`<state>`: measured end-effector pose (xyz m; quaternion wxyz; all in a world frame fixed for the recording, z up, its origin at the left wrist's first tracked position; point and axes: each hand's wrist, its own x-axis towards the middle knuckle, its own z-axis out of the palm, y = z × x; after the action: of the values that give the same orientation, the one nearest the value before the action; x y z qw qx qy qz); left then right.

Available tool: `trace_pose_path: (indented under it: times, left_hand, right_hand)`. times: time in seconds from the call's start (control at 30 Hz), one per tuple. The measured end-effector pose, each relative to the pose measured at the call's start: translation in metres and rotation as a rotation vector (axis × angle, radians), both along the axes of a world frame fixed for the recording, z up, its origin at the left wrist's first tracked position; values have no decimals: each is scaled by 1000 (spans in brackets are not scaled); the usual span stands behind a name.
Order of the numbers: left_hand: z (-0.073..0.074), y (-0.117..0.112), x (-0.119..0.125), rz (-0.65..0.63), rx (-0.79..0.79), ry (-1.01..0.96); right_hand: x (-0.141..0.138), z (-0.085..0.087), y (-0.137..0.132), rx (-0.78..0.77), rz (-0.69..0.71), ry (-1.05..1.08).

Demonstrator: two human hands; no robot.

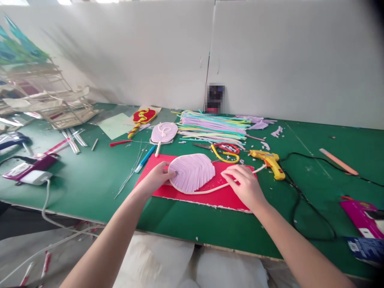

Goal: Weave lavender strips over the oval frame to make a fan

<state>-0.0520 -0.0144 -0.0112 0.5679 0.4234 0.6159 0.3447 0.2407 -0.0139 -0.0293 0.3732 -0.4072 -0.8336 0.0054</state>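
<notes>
My left hand (160, 177) pinches the left edge of a rounded lilac craft piece (193, 172), made of slanted strips laid side by side. A cream pipe cleaner (211, 191) runs along the piece's left and lower rim, and its loose length trails off to the right. The fingers of my right hand (244, 185) are closed on that loose length, and its tip sticks out beyond them toward the glue gun. Beneath both hands lies a red board (180, 202) with a ragged front edge.
Behind the board lie scissors (223, 152), a yellow glue gun (268, 162) with a black cord, and piled pastel pipe cleaners (213, 126). A lilac fan (164, 133), a red-and-yellow fan (144, 116) and a blue pen (145, 159) are at left. A purple power strip (33, 166) stands far left.
</notes>
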Motion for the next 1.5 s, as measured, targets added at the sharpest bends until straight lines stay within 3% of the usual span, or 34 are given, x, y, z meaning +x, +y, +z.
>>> trace_pose_path:
  times: [0.37,0.47,0.6,0.7,0.8,0.87,0.97,1.17,1.33,1.5]
  left_hand:
    - [8,-1,-13,-56,-27,45]
    - [10,-7,-13,-23,122,337]
    - [17,-17,-16,37,463,788]
    - [26,-19,-18,-174,582,757]
    - [36,-10,-15,-586,579,599]
    - [40,2,-11,-809,573,573]
    - [43,22,-3,-1000,575,611]
    - [35,39,0,-1119,421,536]
    - [22,42,-10,-1133,371,380]
    - [13,46,-14,-1151,434,276]
  right_hand:
    - [-3,-8,-1,2,33,-109]
    - [-1,-9,-1,40,25,-142]
    - [2,-1,-3,73,-22,-160]
    - [-4,12,-12,73,-76,-94]
    - [-23,21,-29,5,-84,-2]
    - [-39,21,-41,-86,-47,28]
    - [-64,13,-54,-221,-5,90]
    - [-95,1,-59,-395,6,155]
    - [-103,-7,-57,-374,-46,146]
    - [-107,-12,-58,-303,-51,101]
